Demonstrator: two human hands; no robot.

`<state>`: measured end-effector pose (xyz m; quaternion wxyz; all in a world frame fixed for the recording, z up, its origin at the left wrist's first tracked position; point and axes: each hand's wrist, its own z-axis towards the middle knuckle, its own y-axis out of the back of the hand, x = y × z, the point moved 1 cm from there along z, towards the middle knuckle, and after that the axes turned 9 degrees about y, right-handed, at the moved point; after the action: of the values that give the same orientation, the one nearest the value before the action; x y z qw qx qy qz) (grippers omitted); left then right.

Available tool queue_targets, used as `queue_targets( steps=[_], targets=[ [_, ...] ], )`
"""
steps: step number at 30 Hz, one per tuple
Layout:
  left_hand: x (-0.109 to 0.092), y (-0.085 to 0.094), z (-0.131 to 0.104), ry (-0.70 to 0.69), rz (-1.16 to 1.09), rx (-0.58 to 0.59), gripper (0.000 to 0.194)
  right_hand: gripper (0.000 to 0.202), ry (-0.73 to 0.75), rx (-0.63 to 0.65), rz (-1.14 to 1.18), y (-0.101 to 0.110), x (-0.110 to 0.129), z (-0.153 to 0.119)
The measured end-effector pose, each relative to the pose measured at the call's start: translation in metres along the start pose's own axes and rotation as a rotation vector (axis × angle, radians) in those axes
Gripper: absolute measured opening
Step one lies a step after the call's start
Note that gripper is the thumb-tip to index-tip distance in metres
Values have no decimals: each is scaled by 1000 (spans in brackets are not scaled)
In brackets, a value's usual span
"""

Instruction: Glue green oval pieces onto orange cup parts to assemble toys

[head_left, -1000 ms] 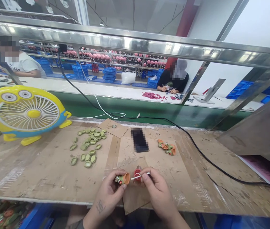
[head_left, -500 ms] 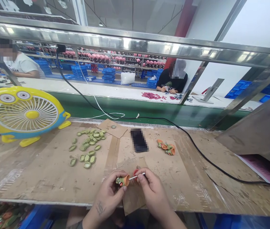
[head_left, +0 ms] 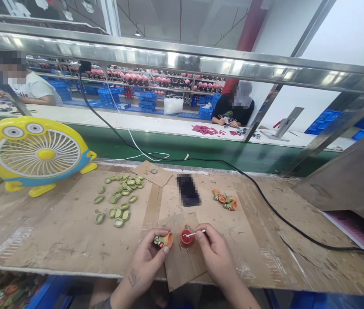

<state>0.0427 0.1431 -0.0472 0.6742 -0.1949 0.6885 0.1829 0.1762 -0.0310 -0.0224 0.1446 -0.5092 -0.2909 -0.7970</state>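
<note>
Between the thumb and fingers of my left hand [head_left: 148,253] is a small green and orange painted piece [head_left: 164,241], hollow, its orange opening turned to the right. My right hand [head_left: 213,251] pinches a thin white stick [head_left: 196,234] that looks like a cotton swab. The stick's left tip is inside a small red pot [head_left: 187,237], which stands on a piece of cardboard [head_left: 182,270] between my hands. Several similar green and orange pieces [head_left: 226,200] lie farther back on the right. Many green oval pieces [head_left: 122,195] are spread out on the left.
A dark phone [head_left: 188,191] lies behind the pot. A yellow fan [head_left: 45,154] stands at the left. A black cable [head_left: 259,189] crosses the cardboard-covered table [head_left: 72,240]. Beyond the metal frame, two people sit at a white bench [head_left: 175,124].
My right hand has drawn back from the opening of the painted piece, and the stick's tip is now in the red pot. My left hand keeps its hold.
</note>
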Motion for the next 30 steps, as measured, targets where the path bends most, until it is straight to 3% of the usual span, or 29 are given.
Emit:
queue_targets(
  steps=[4,9,14,18,27,30],
  targets=[
    [2,1,2,32,-61,-24,35,25,48,114,-145,1,-5,2],
    [-3,-1,0,101,-156,-85,42,26,68,123,-204,-2,-3,2],
    [-8,-7,-4,188,-260,-98,48,35,-20,4,124,-5,13,-1],
    [-6,-5,-4,193,-265,-74,53,40,-86,31,346,-13,24,-1],
    [4,2,-2,220,-248,38,61,36,-52,90,235,-22,19,-2],
    [9,3,-1,206,-235,20,64,34,-40,91,198,-22,17,-2]
  ],
)
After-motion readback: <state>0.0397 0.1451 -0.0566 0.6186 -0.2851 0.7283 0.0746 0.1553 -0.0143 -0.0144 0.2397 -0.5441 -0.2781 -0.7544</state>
